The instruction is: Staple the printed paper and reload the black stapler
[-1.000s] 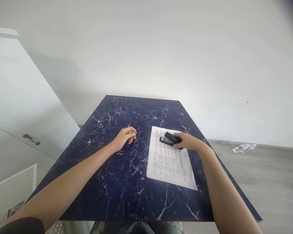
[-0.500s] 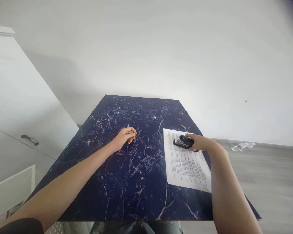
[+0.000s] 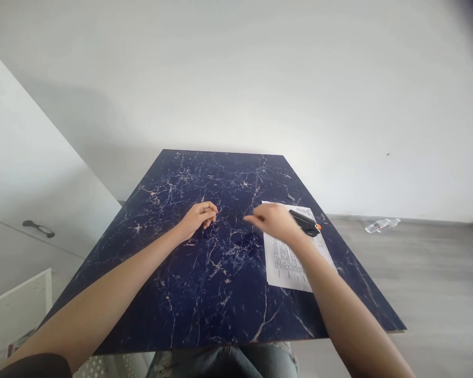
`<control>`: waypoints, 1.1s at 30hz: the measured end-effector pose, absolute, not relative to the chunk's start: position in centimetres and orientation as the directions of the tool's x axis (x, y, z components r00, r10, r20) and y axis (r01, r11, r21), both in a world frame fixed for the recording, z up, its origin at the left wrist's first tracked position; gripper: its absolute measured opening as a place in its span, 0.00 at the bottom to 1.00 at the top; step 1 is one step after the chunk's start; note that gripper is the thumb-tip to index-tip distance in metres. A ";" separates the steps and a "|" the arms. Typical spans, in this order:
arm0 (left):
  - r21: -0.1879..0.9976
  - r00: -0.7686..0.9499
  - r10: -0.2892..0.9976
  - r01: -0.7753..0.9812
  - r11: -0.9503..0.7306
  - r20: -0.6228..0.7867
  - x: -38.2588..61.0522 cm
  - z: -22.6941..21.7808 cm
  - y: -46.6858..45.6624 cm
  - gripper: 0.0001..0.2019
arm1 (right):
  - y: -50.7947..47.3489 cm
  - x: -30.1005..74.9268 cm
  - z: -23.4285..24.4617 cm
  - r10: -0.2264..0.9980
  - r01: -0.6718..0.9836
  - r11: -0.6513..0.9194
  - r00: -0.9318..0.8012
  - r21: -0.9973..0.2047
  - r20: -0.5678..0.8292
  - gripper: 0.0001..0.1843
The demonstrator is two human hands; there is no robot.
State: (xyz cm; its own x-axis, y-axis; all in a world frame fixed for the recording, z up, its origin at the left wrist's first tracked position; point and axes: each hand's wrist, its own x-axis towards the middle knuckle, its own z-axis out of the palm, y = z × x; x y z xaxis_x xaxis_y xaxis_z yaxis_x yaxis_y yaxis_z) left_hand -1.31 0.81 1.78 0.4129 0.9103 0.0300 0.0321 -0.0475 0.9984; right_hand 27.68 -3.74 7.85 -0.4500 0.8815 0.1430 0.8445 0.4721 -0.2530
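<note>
My left hand (image 3: pixel 200 216) rests on the dark blue marbled table, its fingers loosely curled together with nothing visible in them. Over the upper left part of a printed sheet of paper (image 3: pixel 286 265) hovers my right hand (image 3: pixel 271 219), somewhat blurred. Its thumb sticks out to the left, apart from the fingers, and no object shows in it. Just right of that hand, a black stapler (image 3: pixel 304 223) with an orange bit at its end lies on the paper, partly hidden behind my wrist. My right forearm covers the paper's lower right part.
The table (image 3: pixel 205 294) has its far edge near a pale wall. Beyond the paper lies a small grey strip (image 3: pixel 290 197). A white cabinet with a dark handle (image 3: pixel 38 228) stands at left. On the floor at right lies a clear plastic bottle (image 3: pixel 382 226).
My right hand has let go of the stapler and moved left, leaving it on the paper. The left hand has stayed in place. The view has shifted slightly.
</note>
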 end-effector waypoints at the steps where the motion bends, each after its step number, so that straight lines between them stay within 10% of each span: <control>1: 0.998 0.418 0.908 0.036 -0.053 0.033 -1.3 1.8 0.8 0.08 | -4.0 25.8 6.9 0.821 0.779 0.570 -0.552 -0.263 0.144 0.30; 5: 0.995 0.434 0.900 0.060 -0.081 0.047 -1.3 1.9 0.8 0.07 | -5.0 20.8 2.7 0.579 0.523 0.801 -0.801 -0.291 0.152 0.29; 24: 0.980 0.463 0.886 0.158 -0.119 0.033 -1.3 2.0 0.6 0.07 | -4.4 22.9 4.3 0.453 0.327 0.804 -0.878 -0.496 0.157 0.22; 33: 0.946 0.521 0.853 0.263 -0.189 0.025 -1.4 1.6 0.5 0.05 | -2.8 38.0 10.2 0.959 0.661 0.279 -0.150 -0.697 0.241 0.33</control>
State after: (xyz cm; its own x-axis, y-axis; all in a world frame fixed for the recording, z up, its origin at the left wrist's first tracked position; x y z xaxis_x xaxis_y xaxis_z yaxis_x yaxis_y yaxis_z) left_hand -1.36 0.49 1.62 0.5205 0.8535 0.0255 0.2628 -0.1886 0.9462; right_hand 38.01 -2.79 10.16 -0.1505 0.9589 0.2406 0.6613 0.2785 -0.6965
